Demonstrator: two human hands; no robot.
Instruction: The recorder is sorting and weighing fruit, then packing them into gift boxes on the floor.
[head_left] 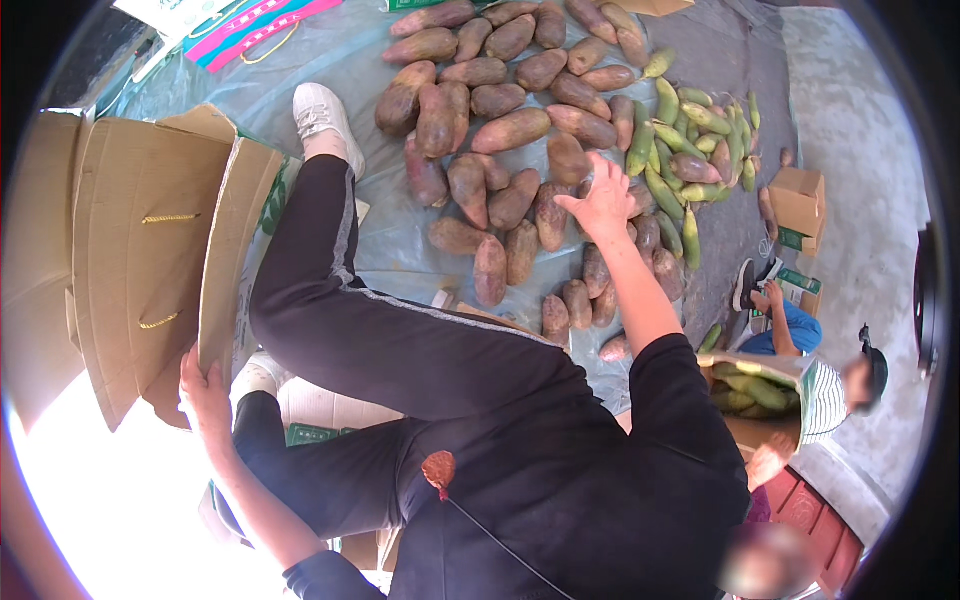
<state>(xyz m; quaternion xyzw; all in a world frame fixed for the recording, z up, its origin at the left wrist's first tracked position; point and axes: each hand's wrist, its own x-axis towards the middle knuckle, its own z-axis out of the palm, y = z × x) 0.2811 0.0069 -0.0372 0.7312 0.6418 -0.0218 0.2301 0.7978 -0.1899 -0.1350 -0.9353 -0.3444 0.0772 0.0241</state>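
Note:
My right hand [604, 202] reaches over a spread of oblong brownish-purple fruits [511, 128], its thumb and fingers apart. One dark fruit [568, 160] lies right beside its fingertips; whether the hand touches any fruit is partly hidden. At the lower left, my left hand [205, 398] is closed on the lower edge of a brown cardboard box [150, 230] with yellow cord handles. The box stands to the left of my legs. The fruits lie on a pale blue plastic sheet [375, 235].
Green oblong fruits [700, 130] are heaped right of the purple ones. Two other people are at the right, one near an open carton [750, 430] of green fruits. A small carton [797, 208] stands at the far right. Bright striped bags [250, 30] lie at the upper left.

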